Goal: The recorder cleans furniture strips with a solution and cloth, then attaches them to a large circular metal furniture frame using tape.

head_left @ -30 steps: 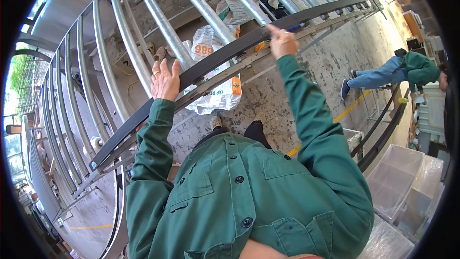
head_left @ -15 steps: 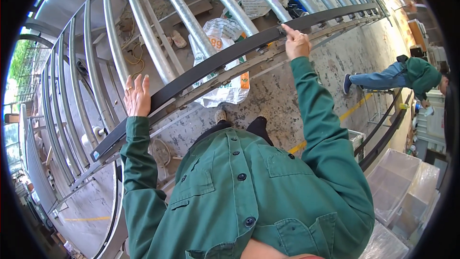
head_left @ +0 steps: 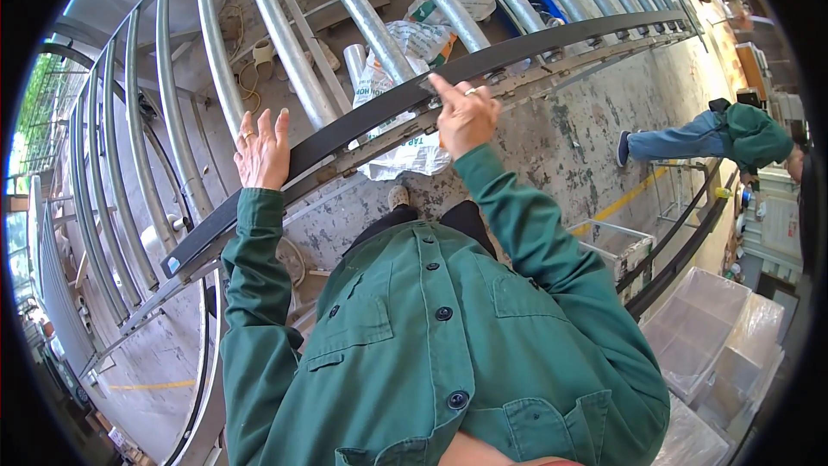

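Observation:
A long black bar (head_left: 362,116) runs slantwise in front of me along the near ends of several silvery metal tubes (head_left: 285,43). My left hand (head_left: 263,154) lies by the bar's left part with its fingers stretched out and apart, near one tube's end. Further right, my right hand (head_left: 468,116) has its index finger extended to the bar's top face, at a small greyish spot. Its other fingers are loosely bent, and I see nothing held in them. Under the bar runs a metal rail (head_left: 405,131) with small fittings along it.
Printed white sacks (head_left: 405,160) lie on the floor under the tubes, with a blue crate (head_left: 535,2) beyond. At the right a person (head_left: 724,134) in green bends over. Clear plastic-wrapped boxes (head_left: 699,319) and a white bin (head_left: 617,246) stand at the lower right.
My right hand has slid left along the bar, its index finger still out. My left hand has shifted slightly right and stays open. The view has moved a little.

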### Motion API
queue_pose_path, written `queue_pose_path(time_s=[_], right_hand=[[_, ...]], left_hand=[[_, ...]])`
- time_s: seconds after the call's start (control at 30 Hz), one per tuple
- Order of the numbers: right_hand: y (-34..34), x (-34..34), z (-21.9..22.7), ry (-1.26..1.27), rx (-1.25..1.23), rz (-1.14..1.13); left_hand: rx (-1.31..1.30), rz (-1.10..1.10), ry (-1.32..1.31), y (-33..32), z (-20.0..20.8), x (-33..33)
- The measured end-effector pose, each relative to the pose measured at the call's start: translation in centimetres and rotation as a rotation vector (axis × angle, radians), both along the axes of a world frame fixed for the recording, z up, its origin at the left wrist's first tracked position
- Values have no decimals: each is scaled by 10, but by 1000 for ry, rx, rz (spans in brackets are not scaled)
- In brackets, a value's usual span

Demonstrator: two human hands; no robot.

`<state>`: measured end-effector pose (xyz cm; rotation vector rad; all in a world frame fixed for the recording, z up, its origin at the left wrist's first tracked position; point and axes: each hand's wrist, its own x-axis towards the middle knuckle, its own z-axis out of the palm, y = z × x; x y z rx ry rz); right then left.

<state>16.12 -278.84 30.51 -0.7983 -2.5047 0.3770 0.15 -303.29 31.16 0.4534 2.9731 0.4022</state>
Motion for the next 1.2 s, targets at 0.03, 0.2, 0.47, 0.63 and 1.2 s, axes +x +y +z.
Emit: queue_pose_path(time_s=[0.03, 0.2, 0.47, 0.63, 1.2], right_hand=[[-8, -1, -3, 44, 45, 23], [15, -5, -2, -58, -51, 13], [112, 12, -11, -115, -101, -326], [100, 11, -21, -71, -86, -246], [8, -18, -18, -97, 40, -131]], left_hand=[[5, 2, -7, 1, 0, 0], [104, 8, 17, -11, -5, -4], [364, 135, 533, -116, 20, 5], [-129, 595, 461, -273, -4, -2], [190, 56, 11, -388, -3, 5]])
